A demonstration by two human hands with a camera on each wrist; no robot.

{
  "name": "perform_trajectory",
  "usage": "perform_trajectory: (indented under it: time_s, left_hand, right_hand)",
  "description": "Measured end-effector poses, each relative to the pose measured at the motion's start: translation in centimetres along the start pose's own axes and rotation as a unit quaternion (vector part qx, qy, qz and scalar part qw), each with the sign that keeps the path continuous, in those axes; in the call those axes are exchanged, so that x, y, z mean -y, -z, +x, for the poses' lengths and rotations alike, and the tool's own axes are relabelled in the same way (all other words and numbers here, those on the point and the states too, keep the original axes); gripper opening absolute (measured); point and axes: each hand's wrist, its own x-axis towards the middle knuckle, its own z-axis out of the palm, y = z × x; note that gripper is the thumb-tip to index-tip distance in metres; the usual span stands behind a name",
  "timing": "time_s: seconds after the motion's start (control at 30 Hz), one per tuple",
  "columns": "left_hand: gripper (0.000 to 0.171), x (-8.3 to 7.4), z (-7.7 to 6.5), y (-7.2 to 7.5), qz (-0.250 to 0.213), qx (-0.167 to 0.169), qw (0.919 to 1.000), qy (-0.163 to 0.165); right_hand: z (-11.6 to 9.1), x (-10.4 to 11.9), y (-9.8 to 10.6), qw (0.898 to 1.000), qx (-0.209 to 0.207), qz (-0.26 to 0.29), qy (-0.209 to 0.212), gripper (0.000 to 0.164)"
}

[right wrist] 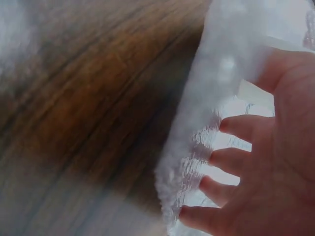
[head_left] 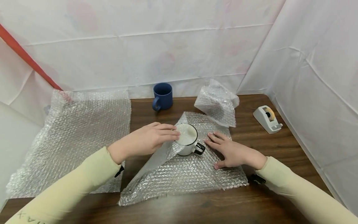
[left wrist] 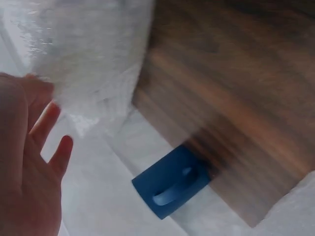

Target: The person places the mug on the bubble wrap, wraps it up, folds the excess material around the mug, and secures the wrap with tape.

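A white enamel mug [head_left: 186, 137] with a dark rim and black handle stands on a sheet of bubble wrap [head_left: 190, 177]. The sheet's left side is folded up against the mug and partly over its top. My left hand [head_left: 148, 138] lays fairly straight fingers on that raised fold at the mug's left rim; in the left wrist view, its fingertips meet the bubble wrap [left wrist: 93, 59]. To the right of the handle, my right hand [head_left: 233, 152] rests on the sheet with fingers spread. The right wrist view shows those fingertips [right wrist: 224, 160] against the wrap near its edge.
A blue mug [head_left: 163, 96] stands at the table's back edge. Right of it sits a bubble-wrapped bundle [head_left: 216, 101], overlapping the sheet's far corner. A tape dispenser [head_left: 268, 119] stands at the right. Another bubble wrap sheet [head_left: 89, 124] covers the left side of the wooden table [head_left: 260, 140].
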Motion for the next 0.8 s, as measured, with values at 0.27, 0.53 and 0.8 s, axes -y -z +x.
perform_trajectory:
  time_s: [0.27, 0.53, 0.8]
  left_hand:
    - [0.039, -0.1, 0.1, -1.4, 0.055, -0.031, 0.9979, -0.014]
    - [0.037, -0.1, 0.3, -1.8, 0.049, -0.034, 0.9982, -0.006]
    - [0.045, 0.0, 0.4, -1.7, 0.036, -0.029, 0.9989, 0.002]
  right_hand:
    - [-1.5, -1.5, 0.2, 0.994, -0.078, -0.002, 0.072, 0.054]
    - [-5.4, -1.5, 0.3, 0.997, -0.042, -0.047, 0.042, 0.075]
    - [-5.2, -1.4, 0.6, 0.945, -0.277, -0.038, 0.169, 0.023]
